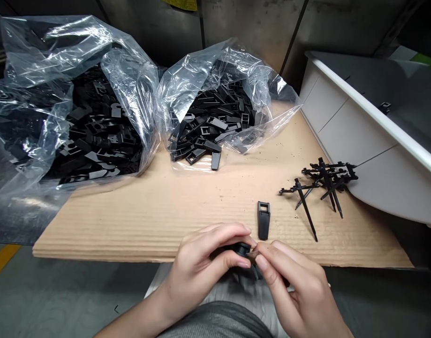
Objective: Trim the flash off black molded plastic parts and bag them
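Note:
My left hand (208, 263) is closed around a small black plastic part (241, 248), gripping it between thumb and fingers near the cardboard's front edge. Close against it, my right hand (296, 277) pinches with thumb and forefinger at the part's right end. A thin, small piece seems to sit at those fingertips, too small to name. Just beyond the hands, a tapered black plastic clip (263, 220) with a square opening lies flat on the cardboard (187, 206). Most of the held part is hidden by my fingers.
Two clear plastic bags stand behind: the left bag (131, 80) and the middle bag (285, 105), both filled with black plastic parts. At right, black sprue pieces (328, 180) lie heaped beside a pale bin (359, 126). The cardboard's front edge is near my lap.

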Action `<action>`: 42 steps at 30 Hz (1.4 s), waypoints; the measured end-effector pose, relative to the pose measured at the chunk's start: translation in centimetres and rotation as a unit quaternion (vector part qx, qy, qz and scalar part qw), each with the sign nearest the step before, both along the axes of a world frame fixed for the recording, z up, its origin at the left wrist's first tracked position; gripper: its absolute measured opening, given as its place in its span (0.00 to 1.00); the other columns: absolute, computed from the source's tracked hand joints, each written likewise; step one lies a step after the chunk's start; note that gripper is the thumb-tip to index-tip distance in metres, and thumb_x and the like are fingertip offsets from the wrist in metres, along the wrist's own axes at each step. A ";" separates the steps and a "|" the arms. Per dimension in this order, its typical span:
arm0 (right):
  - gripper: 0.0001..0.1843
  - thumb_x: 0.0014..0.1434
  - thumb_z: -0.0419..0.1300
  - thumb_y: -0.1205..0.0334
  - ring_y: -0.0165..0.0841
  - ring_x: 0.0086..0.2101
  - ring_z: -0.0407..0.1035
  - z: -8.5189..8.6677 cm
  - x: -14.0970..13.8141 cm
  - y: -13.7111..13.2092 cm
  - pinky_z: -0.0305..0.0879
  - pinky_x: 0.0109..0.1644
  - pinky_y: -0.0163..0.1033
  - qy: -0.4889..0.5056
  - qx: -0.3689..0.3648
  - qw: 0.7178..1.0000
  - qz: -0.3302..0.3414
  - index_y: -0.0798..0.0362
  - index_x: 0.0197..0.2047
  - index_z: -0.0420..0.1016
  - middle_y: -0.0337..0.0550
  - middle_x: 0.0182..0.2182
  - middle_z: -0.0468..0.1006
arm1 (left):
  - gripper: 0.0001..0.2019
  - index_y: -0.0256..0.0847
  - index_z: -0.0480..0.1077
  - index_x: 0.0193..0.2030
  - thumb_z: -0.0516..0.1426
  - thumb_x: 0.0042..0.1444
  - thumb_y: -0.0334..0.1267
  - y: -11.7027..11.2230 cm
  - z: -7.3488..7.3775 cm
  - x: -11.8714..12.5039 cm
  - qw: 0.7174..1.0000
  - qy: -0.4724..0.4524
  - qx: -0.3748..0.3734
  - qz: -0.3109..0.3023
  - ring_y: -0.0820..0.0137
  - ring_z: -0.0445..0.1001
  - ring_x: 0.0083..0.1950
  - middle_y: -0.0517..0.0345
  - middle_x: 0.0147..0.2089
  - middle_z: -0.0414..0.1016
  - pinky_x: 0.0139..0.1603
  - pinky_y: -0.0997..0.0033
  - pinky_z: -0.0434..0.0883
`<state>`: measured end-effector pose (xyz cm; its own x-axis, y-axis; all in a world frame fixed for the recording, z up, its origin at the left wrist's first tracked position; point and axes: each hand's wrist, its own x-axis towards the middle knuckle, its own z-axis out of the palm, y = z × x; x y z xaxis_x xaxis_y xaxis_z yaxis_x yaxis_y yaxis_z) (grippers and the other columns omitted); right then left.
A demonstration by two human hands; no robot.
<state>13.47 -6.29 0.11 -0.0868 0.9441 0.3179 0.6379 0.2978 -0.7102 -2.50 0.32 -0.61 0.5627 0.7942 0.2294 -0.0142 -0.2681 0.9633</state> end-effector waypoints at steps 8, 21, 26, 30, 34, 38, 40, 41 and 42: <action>0.11 0.59 0.48 0.70 0.28 0.28 0.66 1.8 1.1 0.9 0.63 0.33 0.31 0.064 -0.151 0.983 0.083 0.53 0.32 0.71 0.39 0.25 0.71 | 0.18 0.49 0.68 0.47 0.60 0.50 0.29 0.1 0.1 0.0 0.999 -0.013 0.030 -0.005 0.70 0.75 0.37 0.61 0.37 0.76 0.42 0.76 0.72; 0.19 0.57 0.52 0.73 0.25 0.25 0.69 1.4 1.5 -0.6 0.66 0.32 0.28 0.056 -0.022 0.998 0.000 0.48 0.50 0.66 0.38 0.30 0.75 | 0.15 0.47 0.69 0.43 0.61 0.48 0.30 0.1 0.4 0.2 0.999 -0.013 -0.013 0.029 0.69 0.74 0.38 0.61 0.38 0.75 0.42 0.75 0.71; 0.11 0.59 0.51 0.67 0.29 0.27 0.67 0.4 0.7 -0.6 0.65 0.29 0.32 -0.028 -0.008 1.000 -0.005 0.52 0.45 0.67 0.41 0.27 0.70 | 0.10 0.42 0.72 0.39 0.61 0.49 0.29 0.4 0.7 0.4 0.998 0.004 -0.018 0.055 0.68 0.71 0.40 0.57 0.38 0.71 0.42 0.74 0.70; 0.13 0.59 0.50 0.68 0.29 0.27 0.66 0.4 0.6 -0.2 0.64 0.29 0.33 -0.035 -0.018 0.999 0.004 0.54 0.47 0.68 0.42 0.27 0.69 | 0.09 0.40 0.75 0.38 0.61 0.49 0.29 0.6 0.9 0.4 0.999 0.015 0.001 0.039 0.69 0.68 0.41 0.55 0.38 0.68 0.43 0.75 0.68; 0.10 0.58 0.51 0.69 0.29 0.25 0.65 0.5 0.6 -0.2 0.63 0.28 0.33 -0.051 -0.021 0.998 -0.004 0.54 0.41 0.71 0.41 0.25 0.68 | 0.10 0.43 0.75 0.38 0.60 0.49 0.27 0.7 0.8 0.2 1.000 0.013 -0.003 0.016 0.70 0.69 0.37 0.57 0.36 0.67 0.39 0.75 0.69; 0.08 0.59 0.51 0.67 0.29 0.25 0.63 0.6 0.5 -0.2 0.61 0.27 0.33 -0.047 -0.028 0.998 -0.025 0.54 0.36 0.72 0.41 0.24 0.67 | 0.10 0.44 0.75 0.37 0.61 0.48 0.27 0.8 0.9 0.1 1.000 0.022 -0.002 0.011 0.71 0.70 0.36 0.58 0.35 0.69 0.39 0.76 0.69; 0.08 0.58 0.52 0.67 0.28 0.24 0.62 0.5 0.5 -0.2 0.60 0.27 0.33 -0.055 -0.015 0.998 -0.025 0.54 0.33 0.72 0.41 0.24 0.66 | 0.10 0.45 0.76 0.36 0.61 0.48 0.28 1.0 1.1 0.1 1.000 0.027 -0.011 -0.001 0.71 0.70 0.34 0.59 0.34 0.70 0.38 0.77 0.70; 0.07 0.58 0.52 0.68 0.28 0.24 0.62 0.4 0.5 -0.2 0.60 0.26 0.33 -0.059 0.000 0.998 -0.027 0.55 0.34 0.72 0.41 0.23 0.66 | 0.09 0.45 0.76 0.36 0.61 0.48 0.28 1.1 1.2 0.1 0.999 0.029 -0.018 -0.011 0.72 0.70 0.33 0.59 0.34 0.70 0.37 0.77 0.70; 0.07 0.57 0.53 0.69 0.29 0.24 0.62 0.3 0.4 -0.2 0.60 0.26 0.34 -0.064 0.019 0.997 -0.029 0.55 0.35 0.72 0.41 0.23 0.66 | 0.09 0.45 0.76 0.36 0.61 0.48 0.28 1.2 1.4 0.0 0.999 0.030 -0.027 -0.021 0.72 0.69 0.33 0.59 0.34 0.70 0.36 0.77 0.70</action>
